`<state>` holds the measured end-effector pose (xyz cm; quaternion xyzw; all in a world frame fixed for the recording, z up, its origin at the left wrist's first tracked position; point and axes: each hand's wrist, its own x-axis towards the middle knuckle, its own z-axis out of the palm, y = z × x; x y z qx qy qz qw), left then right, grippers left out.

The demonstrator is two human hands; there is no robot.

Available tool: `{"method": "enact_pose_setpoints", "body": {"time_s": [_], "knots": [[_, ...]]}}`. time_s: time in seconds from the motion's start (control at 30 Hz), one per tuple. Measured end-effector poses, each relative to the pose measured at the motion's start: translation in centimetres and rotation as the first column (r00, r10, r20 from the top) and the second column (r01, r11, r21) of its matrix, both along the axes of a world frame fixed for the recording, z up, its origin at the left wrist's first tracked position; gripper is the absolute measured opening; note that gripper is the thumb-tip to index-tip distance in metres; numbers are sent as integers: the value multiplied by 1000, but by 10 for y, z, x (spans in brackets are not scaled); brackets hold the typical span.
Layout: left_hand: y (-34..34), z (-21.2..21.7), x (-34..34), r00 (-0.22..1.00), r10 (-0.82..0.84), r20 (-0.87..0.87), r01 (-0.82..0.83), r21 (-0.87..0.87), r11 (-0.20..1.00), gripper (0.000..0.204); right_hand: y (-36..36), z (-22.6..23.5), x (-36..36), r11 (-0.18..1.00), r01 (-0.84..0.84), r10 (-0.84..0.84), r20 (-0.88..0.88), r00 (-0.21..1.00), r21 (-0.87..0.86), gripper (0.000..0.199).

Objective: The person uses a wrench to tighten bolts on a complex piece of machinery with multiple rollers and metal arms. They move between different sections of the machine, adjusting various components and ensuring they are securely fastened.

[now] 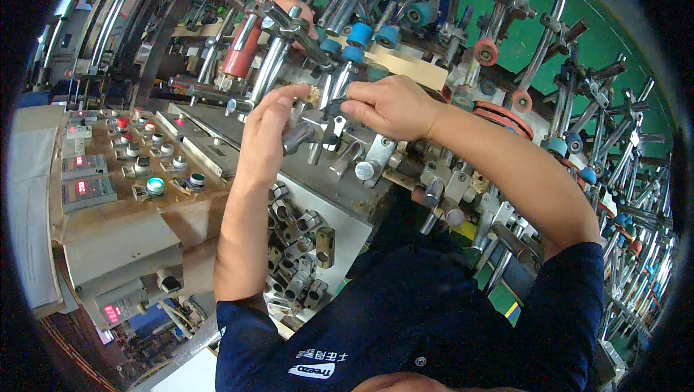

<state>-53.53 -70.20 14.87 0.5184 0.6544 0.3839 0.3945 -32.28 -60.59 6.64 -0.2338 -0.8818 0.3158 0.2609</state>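
the left hand (266, 135) is gripping a metal clamp block (312, 130) on the machine; just beside the block, the right hand (390, 106) is pinching a small dark tool (334, 106) against it.

Three small rectangular screens with red lit digits, all on the control panel (108, 197) at left: upper display (76, 130) near the far rows of round buttons, dark face in a grey frame; middle display (82, 187) just nearer, grey-framed too; lowest display (112, 312) on the grey box at the panel's near corner. No packages, signs or stuck-on labels discernible.
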Motion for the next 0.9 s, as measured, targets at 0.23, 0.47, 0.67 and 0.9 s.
{"method": "enact_pose_setpoints", "body": {"time_s": [0.23,0.47,0.67,0.9], "knots": [[2,-5,2,988,-75,-132,89,103,991,28,-8,6,-5,997,78,-76,50,996,-21,35],[11,2,7,978,-112,-174,127,76,989,25,-3,1,-7,988,93,-106,99,989,125,47],[8,-2,4,969,-93,-227,118,98,988,24,22,-4,36,906,213,-188,102,977,-366,49],[4,-4,2,989,-30,-142,42,83,996,28,-9,66,12,812,21,68,130,989,-583,35]]}}
